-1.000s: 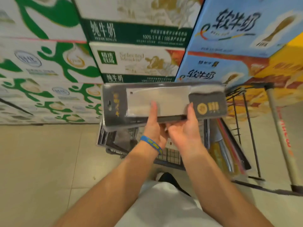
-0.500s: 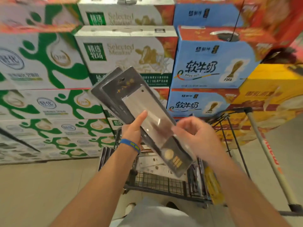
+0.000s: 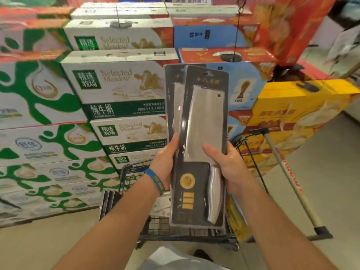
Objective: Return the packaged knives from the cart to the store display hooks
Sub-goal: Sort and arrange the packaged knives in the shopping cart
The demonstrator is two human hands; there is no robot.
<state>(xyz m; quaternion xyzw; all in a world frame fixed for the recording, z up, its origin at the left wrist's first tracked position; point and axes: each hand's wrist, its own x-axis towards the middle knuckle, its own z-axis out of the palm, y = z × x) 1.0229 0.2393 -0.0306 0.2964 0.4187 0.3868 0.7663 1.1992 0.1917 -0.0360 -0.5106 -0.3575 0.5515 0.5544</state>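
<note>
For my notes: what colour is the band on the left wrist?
The wristband is blue with yellow markings; only the head view shows it.

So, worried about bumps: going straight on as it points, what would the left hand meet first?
The left hand points up and ahead: likely the milk boxes beyond the cart; depth unclear.

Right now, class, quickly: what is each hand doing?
Left hand: grips the rear knife package, thumb on its front.
Right hand: grips the front knife package, thumb across the blade window.
</note>
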